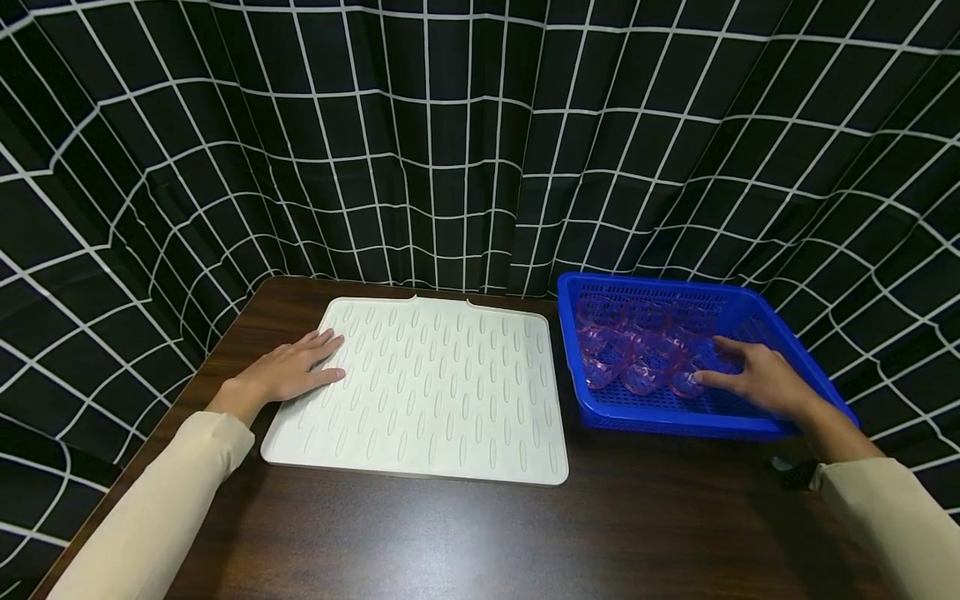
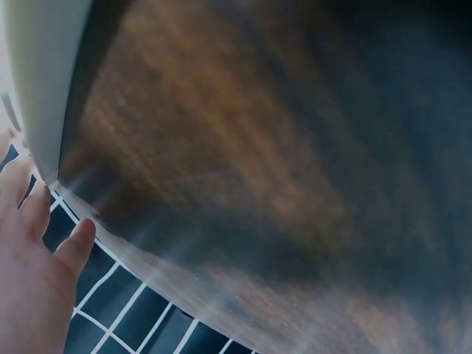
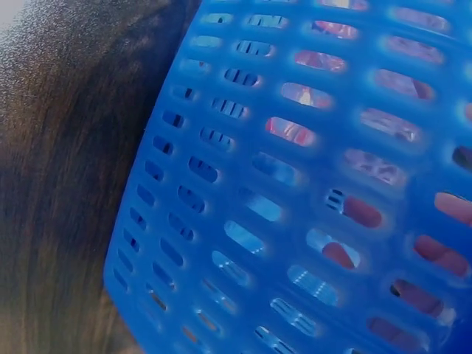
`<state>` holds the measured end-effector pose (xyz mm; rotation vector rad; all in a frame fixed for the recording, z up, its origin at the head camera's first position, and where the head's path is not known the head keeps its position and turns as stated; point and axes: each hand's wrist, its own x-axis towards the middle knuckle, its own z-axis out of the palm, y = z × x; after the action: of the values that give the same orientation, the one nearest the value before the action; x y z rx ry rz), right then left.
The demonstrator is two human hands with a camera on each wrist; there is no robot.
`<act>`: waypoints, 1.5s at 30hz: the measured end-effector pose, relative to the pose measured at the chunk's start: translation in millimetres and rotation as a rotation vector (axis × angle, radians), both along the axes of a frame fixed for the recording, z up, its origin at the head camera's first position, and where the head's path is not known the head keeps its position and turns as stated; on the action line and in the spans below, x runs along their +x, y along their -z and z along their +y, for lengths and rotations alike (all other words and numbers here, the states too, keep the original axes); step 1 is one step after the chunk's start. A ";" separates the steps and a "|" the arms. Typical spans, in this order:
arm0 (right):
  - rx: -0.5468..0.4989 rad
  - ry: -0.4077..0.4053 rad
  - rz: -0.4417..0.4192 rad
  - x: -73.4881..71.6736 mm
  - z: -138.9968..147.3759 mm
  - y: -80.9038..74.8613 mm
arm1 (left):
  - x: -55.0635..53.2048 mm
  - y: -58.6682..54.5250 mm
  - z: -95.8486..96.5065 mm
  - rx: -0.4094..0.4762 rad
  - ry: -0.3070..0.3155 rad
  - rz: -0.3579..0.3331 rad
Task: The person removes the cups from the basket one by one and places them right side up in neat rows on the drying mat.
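My left hand [image 1: 288, 371] rests with fingers spread and straight on the left edge of a white mat [image 1: 442, 387] with raised oval ridges. Only part of that hand [image 2: 37, 258] shows in the left wrist view. On the right, my right hand [image 1: 765, 379] reaches into a blue plastic basket [image 1: 675, 423], thumb and fingers apart. Its thumb tip is right at the nearest of several clear pink, rounded pieces [image 1: 641, 377] that look like cups or glasses. In the right wrist view the slotted basket wall [image 3: 243, 192] hides most of this hand.
Both the mat and the basket sit on a dark brown wooden table [image 1: 480, 533]. A black curtain with a white grid [image 1: 465, 150] hangs around the back and sides. A small dark object [image 1: 791, 471] lies beside the right wrist.
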<state>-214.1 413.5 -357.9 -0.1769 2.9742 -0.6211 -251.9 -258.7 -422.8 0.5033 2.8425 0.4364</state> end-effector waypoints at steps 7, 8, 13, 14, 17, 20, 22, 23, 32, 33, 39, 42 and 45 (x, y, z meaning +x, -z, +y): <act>-0.020 0.032 0.025 1.7 -1.9 -4.0 | -2.0 1.9 -2.0 0.002 -0.005 -0.010; -0.023 0.039 0.028 2.0 -2.0 -4.9 | -2.2 1.7 -1.9 0.002 -0.005 -0.012; -0.023 0.057 0.088 4.4 -3.2 -11.1 | -2.9 0.9 -1.6 0.000 -0.012 -0.029; -0.022 0.062 0.102 4.7 -3.4 -12.7 | -3.0 0.8 -1.5 0.000 -0.015 -0.034; -0.023 0.077 0.140 5.3 -4.6 -18.2 | -3.5 0.8 -1.3 -0.002 -0.019 -0.039; -0.018 0.095 0.169 5.3 -4.3 -24.5 | -3.7 0.5 -0.9 -0.003 -0.018 -0.039; -0.016 0.104 0.186 5.4 -4.1 -29.6 | -3.7 0.3 -0.7 -0.004 -0.017 -0.040; -0.018 0.107 0.194 5.5 -4.5 -32.1 | -3.8 0.2 -0.5 -0.005 -0.018 -0.042; -0.059 0.151 0.297 5.8 -19.3 -48.7 | -4.6 -1.0 1.3 -0.010 -0.025 -0.059; -0.066 0.151 0.309 5.9 -22.2 -49.7 | -4.6 -0.9 1.2 -0.011 -0.027 -0.061; -0.092 0.151 0.360 8.4 -42.1 -55.5 | -3.3 -2.0 1.1 -0.012 -0.033 -0.066; -0.110 0.144 0.374 10.0 -53.3 -57.8 | -3.9 -1.8 1.0 -0.011 -0.029 -0.063; -0.133 0.127 0.388 10.5 -65.8 -59.2 | -4.9 -1.2 1.3 -0.011 -0.026 -0.063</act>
<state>-203.6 347.7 -298.7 -0.1312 3.3363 -0.8942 -256.7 -257.4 -421.6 0.4435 2.7921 0.4329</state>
